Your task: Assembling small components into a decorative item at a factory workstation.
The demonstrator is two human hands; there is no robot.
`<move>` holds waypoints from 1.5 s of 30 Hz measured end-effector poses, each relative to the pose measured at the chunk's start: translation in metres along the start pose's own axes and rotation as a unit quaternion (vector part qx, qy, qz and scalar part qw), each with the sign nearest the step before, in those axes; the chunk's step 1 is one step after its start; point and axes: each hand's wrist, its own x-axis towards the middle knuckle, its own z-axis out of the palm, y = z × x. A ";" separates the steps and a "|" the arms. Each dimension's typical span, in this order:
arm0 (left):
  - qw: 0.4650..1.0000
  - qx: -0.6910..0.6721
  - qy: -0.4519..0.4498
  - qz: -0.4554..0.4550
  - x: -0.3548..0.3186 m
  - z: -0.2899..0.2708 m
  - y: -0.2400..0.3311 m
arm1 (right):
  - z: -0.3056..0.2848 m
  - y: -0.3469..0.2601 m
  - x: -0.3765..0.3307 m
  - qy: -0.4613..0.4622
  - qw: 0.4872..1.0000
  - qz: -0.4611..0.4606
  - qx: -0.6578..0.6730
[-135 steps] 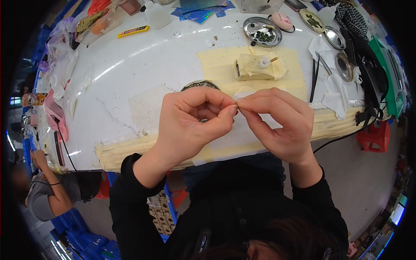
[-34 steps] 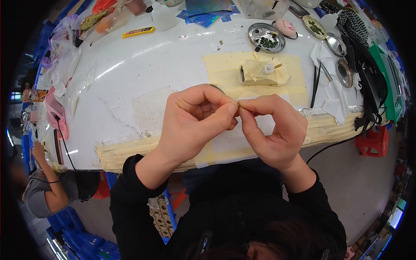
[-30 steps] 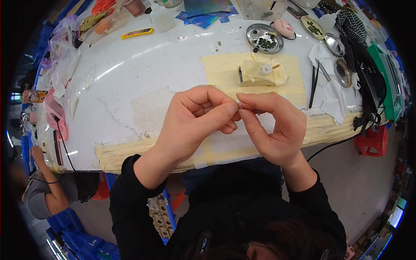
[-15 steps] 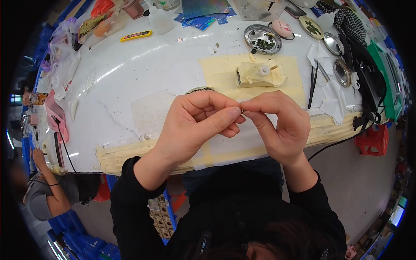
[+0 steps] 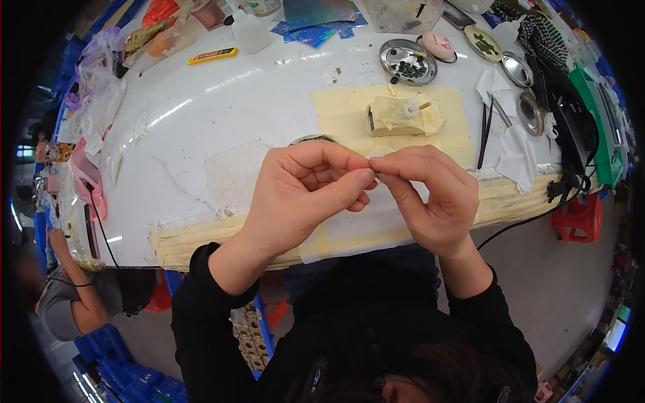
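Above the table's near edge, my left hand [image 5: 302, 195] and my right hand [image 5: 433, 195] meet fingertip to fingertip. Each pinches thumb against index finger around one tiny dark piece [image 5: 375, 172], mostly hidden and too small to name. Behind my left hand shows the rim of a round dish [image 5: 313, 139]. Just beyond my right hand stands a small block wrapped in cream masking tape [image 5: 393, 119], with a white nozzle-like piece and a short wooden stick on top. Farther back, a round metal dish [image 5: 430, 75] holds several small dark green bits.
Black tweezers [image 5: 484, 134] lie on the right beside white tissues [image 5: 516, 151]. Metal lids [image 5: 531, 111] and an oval dish of green pieces [image 5: 494, 54] are beyond. A yellow cutter [image 5: 212, 56] and a white squeeze bottle [image 5: 250, 33] stand at the back. Another person's arm [image 5: 84, 295] shows at far left.
Both hands have shifted very slightly, with the fingertips a little to the left. The pinch stays the same and everything on the table is where it was.
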 end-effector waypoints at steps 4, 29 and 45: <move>0.999 0.035 0.013 0.003 -0.001 0.002 0.000 | 0.000 0.001 -0.001 0.003 1.000 -0.010 -0.011; 0.998 0.033 -0.026 -0.039 0.002 -0.002 0.007 | -0.010 0.010 0.007 -0.057 0.978 -0.160 -0.123; 0.983 0.169 -0.014 0.076 -0.002 0.002 0.002 | -0.011 0.006 0.005 -0.089 0.985 -0.106 -0.103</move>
